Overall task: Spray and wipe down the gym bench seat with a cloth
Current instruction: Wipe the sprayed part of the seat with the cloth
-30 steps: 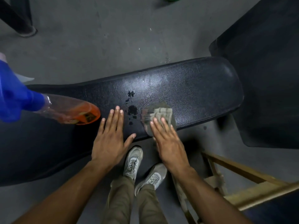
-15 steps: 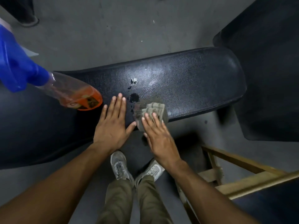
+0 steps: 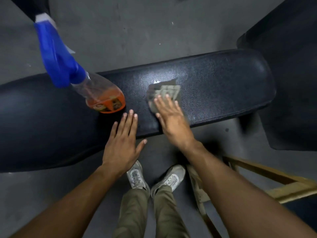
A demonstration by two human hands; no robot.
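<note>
Under your right hand (image 3: 169, 115) lies the folded grey cloth (image 3: 163, 94), pressed flat with spread fingers on the black bench seat (image 3: 223, 86). Your left hand (image 3: 122, 143) rests open, palm down, fingers straight on the seat's near edge, holding nothing. Just beyond its fingertips stands the spray bottle (image 3: 103, 98), orange liquid inside, blue trigger head tilted away. Both forearms reach forward.

Grey concrete floor (image 3: 137, 35), scuffed, small white specks. Pair of pale grey sneakers (image 3: 137, 176) on floor, laces visible, below olive trousers (image 3: 133, 212). Wooden frame (image 3: 274, 177) at lower right, yellowish beams meeting at angle. Dark mat (image 3: 291, 83) at right edge. Black post base (image 3: 29, 7) at top left.
</note>
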